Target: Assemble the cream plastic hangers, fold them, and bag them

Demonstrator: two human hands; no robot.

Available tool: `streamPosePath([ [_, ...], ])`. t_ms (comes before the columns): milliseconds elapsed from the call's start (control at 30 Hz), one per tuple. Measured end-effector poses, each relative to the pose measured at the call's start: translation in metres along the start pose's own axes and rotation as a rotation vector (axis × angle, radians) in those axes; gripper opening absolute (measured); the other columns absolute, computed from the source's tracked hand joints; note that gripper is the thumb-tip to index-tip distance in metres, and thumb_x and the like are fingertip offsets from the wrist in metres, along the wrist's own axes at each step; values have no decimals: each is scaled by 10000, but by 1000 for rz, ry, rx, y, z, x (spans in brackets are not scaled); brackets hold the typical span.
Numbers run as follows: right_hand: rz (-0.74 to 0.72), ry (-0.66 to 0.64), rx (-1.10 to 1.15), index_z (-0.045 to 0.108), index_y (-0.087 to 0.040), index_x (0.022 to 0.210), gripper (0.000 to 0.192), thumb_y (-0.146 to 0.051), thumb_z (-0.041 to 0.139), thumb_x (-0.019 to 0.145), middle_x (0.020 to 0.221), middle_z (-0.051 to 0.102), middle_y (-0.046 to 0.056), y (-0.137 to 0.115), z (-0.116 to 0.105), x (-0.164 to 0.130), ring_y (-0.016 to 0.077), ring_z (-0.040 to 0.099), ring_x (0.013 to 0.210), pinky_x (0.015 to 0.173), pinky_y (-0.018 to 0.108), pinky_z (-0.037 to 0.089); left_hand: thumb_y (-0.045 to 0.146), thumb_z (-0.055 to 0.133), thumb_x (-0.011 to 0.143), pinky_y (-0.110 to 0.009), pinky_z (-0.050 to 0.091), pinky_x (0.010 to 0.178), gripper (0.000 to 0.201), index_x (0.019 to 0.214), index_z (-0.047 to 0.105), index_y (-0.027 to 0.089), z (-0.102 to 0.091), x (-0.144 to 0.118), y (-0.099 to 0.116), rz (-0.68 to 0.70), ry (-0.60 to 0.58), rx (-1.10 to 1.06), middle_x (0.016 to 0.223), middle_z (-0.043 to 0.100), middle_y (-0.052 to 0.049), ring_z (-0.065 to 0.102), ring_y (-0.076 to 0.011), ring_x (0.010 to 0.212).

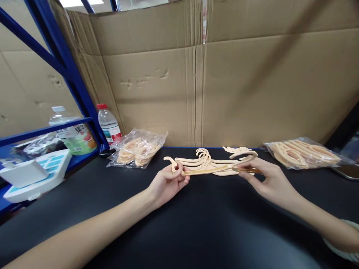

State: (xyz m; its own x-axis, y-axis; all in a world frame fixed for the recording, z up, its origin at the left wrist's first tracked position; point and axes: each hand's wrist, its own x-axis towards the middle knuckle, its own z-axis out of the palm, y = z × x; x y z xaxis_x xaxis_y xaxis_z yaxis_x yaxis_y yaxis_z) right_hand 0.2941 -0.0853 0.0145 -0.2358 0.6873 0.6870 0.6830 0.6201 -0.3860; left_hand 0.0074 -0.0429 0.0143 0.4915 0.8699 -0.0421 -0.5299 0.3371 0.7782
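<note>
A beige plastic hanger (206, 171) is held up in front of me, its narrow arm pointing left and its curved hook to the right. My right hand (263, 177) pinches it below the hook. Between the thumb and fingers of my left hand (171, 183) is a small curved beige piece (170, 161), right at the left end of that arm. Whether the two are joined I cannot tell. Just behind, several beige hangers (206, 158) lie overlapping on the black table (179, 231), their hooks bunched together.
Small curved beige pieces (238, 150) lie at the back. Clear bags of beige parts sit left (137, 149) and right (303, 153). A red-capped bottle (109, 125) stands by the blue frame (75, 89); a larger bottle (74, 134) and white-blue object (36, 175) are farther left. Cardboard (157, 86) walls the back.
</note>
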Motion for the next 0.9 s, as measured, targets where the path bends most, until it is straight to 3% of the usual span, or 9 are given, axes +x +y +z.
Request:
streamPosePath([
  [267, -8, 28, -12, 621, -242, 940, 89, -242, 554, 882, 893, 677, 44, -4, 0, 1, 203, 646, 806, 691, 318, 527, 46, 705, 670, -197, 514, 619, 134, 651, 590, 112, 1, 0, -3, 30, 25, 36, 745, 629, -37, 600, -107, 618],
  [900, -53, 56, -48, 620, -219, 926, 77, -205, 559, 880, 871, 677, 44, -4, -3, -1, 199, 651, 799, 708, 316, 523, -103, 527, 711, -211, 589, 652, 218, 628, 622, 74, 1, 3, -3, 21, 155, 95, 774, 695, -86, 676, -136, 616],
])
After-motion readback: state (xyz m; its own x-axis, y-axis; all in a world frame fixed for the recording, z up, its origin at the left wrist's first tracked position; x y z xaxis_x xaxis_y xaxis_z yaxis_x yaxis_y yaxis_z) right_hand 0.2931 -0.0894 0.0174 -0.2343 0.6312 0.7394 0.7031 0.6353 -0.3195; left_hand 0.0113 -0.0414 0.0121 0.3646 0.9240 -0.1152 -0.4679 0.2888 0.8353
